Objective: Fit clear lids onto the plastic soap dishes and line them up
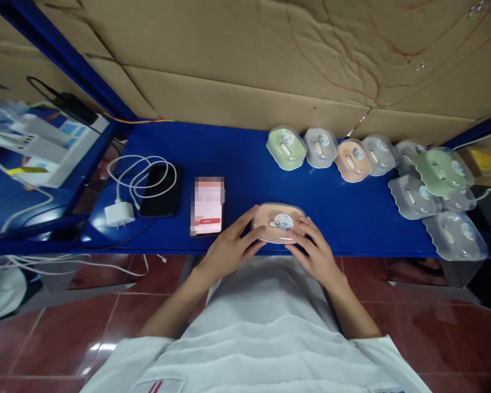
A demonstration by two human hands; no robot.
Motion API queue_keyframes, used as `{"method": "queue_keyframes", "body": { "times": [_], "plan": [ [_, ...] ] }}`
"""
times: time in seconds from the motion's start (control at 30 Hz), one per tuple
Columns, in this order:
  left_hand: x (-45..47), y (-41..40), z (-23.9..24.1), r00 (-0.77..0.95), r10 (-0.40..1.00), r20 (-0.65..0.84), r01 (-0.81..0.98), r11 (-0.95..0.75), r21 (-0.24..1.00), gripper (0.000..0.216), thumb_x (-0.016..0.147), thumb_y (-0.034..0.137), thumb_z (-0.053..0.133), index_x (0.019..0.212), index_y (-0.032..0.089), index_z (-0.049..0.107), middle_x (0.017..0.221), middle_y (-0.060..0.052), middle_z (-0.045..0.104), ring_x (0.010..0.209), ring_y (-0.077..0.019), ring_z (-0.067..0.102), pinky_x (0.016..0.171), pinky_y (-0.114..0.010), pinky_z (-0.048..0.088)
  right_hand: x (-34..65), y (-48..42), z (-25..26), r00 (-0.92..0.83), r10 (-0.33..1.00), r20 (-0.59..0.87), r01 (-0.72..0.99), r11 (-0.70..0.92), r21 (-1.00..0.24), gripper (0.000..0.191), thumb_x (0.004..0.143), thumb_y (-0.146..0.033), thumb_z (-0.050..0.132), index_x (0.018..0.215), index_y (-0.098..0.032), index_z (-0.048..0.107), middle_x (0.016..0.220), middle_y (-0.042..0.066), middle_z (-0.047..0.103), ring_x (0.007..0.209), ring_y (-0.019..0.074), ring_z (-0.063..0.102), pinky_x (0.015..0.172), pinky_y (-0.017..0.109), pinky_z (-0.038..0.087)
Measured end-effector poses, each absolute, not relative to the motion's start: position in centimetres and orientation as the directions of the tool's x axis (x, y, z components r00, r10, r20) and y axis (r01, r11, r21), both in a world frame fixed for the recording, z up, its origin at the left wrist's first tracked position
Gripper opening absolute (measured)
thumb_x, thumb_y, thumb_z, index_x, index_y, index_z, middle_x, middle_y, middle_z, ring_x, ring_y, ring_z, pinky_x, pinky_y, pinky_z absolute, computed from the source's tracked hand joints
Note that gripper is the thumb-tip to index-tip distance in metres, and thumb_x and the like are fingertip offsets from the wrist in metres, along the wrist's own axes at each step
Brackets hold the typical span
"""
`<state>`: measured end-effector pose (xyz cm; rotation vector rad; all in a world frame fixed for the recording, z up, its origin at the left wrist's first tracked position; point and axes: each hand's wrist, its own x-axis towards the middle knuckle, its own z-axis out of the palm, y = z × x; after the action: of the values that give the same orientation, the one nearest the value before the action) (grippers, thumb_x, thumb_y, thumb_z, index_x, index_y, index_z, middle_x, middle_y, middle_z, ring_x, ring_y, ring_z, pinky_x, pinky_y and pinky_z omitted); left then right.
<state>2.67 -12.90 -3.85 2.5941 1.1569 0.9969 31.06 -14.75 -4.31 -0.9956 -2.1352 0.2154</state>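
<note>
A peach oval case [275,217] with a clear lid and a round sticker sits at the front edge of the blue table [237,147]. My left hand [229,248] curls round its left end, fingers on the rim. My right hand [315,251] holds its right end, fingertips on the lid beside the sticker. Both hands grip the case between them.
A row of similar cases, green [286,146], grey and peach [354,159], runs along the back right, with more stacked at the far right [454,234]. A lit phone [207,206], a dark phone [159,191] and a white charger with cable [120,213] lie left. Cardboard lines the wall.
</note>
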Motion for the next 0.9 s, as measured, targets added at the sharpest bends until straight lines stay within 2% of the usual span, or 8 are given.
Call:
{"method": "queue_keyframes", "body": {
  "times": [0.13,0.33,0.5,0.67,0.8,0.9],
  "plan": [
    [2.5,-12.8,-4.0,0.485,0.694,0.532,0.604,-0.706,0.370,0.049,0.103,0.024,0.073,0.148,0.027,0.053,0.166,-0.021,0.050,0.151,-0.0348,0.057,0.113,-0.051,0.062,30.9,-14.7,-4.4,-0.393,0.707,0.588,0.594,0.683,-0.424,0.071,0.100,-0.018,0.076,0.163,-0.039,0.051,0.144,0.008,0.068,0.149,0.0309,0.059,0.128,0.060,0.050],
    [2.3,-12.6,-4.5,0.477,0.676,0.562,0.571,-0.724,0.387,0.053,0.103,0.022,0.073,0.151,0.031,0.053,0.170,-0.018,0.047,0.151,-0.0333,0.057,0.113,-0.051,0.063,30.3,-14.7,-4.3,-0.399,0.652,0.645,0.613,0.712,-0.342,0.080,0.099,-0.015,0.077,0.168,-0.037,0.044,0.140,0.008,0.073,0.146,0.0293,0.062,0.127,0.058,0.051],
    [2.4,-12.7,-4.2,0.480,0.664,0.574,0.560,-0.735,0.381,0.041,0.102,0.020,0.073,0.141,0.026,0.061,0.172,-0.019,0.044,0.149,-0.0338,0.059,0.110,-0.050,0.064,30.1,-15.2,-4.7,-0.382,0.632,0.674,0.628,0.713,-0.311,0.080,0.098,-0.009,0.076,0.168,-0.033,0.046,0.140,0.009,0.074,0.143,0.0290,0.065,0.127,0.057,0.051],
    [2.6,-12.8,-3.7,0.474,0.707,0.525,0.609,-0.694,0.383,0.041,0.103,0.023,0.072,0.142,0.026,0.060,0.171,-0.019,0.046,0.146,-0.0335,0.062,0.110,-0.049,0.065,30.1,-15.0,-4.4,-0.361,0.676,0.643,0.617,0.690,-0.378,0.074,0.101,-0.015,0.073,0.167,-0.037,0.047,0.141,0.008,0.073,0.143,0.0299,0.065,0.126,0.059,0.052],
    [2.9,-13.0,-3.9,0.472,0.740,0.480,0.661,-0.657,0.364,0.043,0.106,0.026,0.068,0.147,0.027,0.059,0.172,-0.019,0.045,0.142,-0.0346,0.066,0.106,-0.049,0.067,30.4,-14.6,-4.2,-0.369,0.693,0.619,0.643,0.671,-0.368,0.066,0.102,-0.020,0.073,0.163,-0.036,0.052,0.139,0.010,0.072,0.141,0.0306,0.066,0.121,0.058,0.057],
    [3.0,-13.3,-4.1,0.455,0.740,0.495,0.651,-0.656,0.382,0.049,0.107,0.023,0.065,0.154,0.028,0.054,0.170,-0.019,0.047,0.137,-0.0328,0.070,0.103,-0.048,0.068,31.2,-14.2,-4.1,-0.306,0.733,0.608,0.710,0.601,-0.367,0.059,0.102,-0.022,0.073,0.158,-0.034,0.057,0.139,0.013,0.070,0.142,0.0330,0.064,0.116,0.057,0.059]
  ]
}}
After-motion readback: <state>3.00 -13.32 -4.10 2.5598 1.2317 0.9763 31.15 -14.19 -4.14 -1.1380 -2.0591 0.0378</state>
